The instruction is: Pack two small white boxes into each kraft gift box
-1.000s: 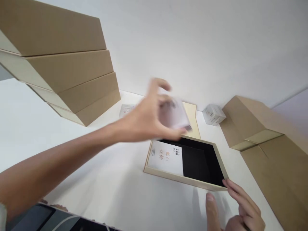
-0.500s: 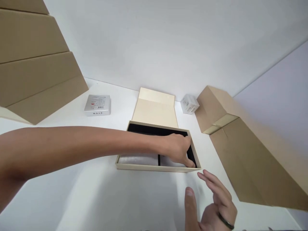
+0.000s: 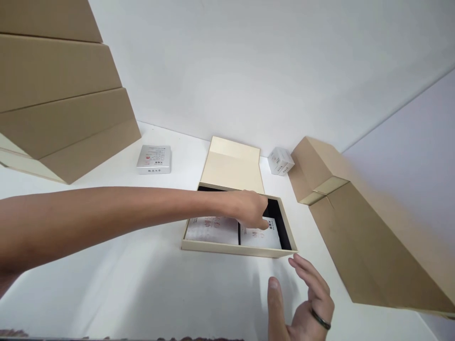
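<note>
Left hand point(image 3: 250, 210) reaches across into the open box point(image 3: 236, 247) at the surface's point(image 3: 142, 284) centre, fingers curled loosely down onto the right white packet point(image 3: 261, 235), holding nothing; a second packet point(image 3: 212, 229) lies just beside it at nine o'clock. Right hand point(image 3: 305, 303), ringed, hovers spread wide at the box's five o'clock, apart from it. A silver tin point(image 3: 154, 159) sits at ten o'clock, a small white carton point(image 3: 280, 161) at one o'clock.
</note>
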The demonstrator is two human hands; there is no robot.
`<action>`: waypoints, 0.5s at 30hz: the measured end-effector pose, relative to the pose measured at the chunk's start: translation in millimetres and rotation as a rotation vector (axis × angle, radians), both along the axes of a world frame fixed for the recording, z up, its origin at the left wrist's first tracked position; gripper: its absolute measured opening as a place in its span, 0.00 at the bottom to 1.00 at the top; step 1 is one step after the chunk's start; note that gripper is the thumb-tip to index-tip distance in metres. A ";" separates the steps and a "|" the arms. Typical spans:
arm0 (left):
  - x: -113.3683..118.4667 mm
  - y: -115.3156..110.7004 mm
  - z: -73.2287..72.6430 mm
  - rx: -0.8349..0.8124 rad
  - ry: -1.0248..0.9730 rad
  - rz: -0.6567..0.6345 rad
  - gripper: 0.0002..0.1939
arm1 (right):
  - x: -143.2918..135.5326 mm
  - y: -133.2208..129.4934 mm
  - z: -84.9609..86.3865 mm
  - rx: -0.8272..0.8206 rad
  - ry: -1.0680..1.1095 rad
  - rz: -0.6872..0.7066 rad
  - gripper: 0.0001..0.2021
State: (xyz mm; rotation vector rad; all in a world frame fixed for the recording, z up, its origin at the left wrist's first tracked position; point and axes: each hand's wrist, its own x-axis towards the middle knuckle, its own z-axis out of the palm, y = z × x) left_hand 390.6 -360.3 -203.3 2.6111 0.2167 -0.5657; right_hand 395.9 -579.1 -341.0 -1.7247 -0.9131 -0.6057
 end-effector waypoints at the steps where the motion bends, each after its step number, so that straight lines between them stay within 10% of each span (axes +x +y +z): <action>1: -0.2 0.6 0.7 0.007 -0.004 0.006 0.21 | 1.0 -0.1 -0.1 -0.002 0.000 -0.001 0.21; 15: -3.3 8.7 -3.1 -0.025 -0.075 0.079 0.24 | -10.0 11.7 3.3 0.062 0.057 -0.066 0.18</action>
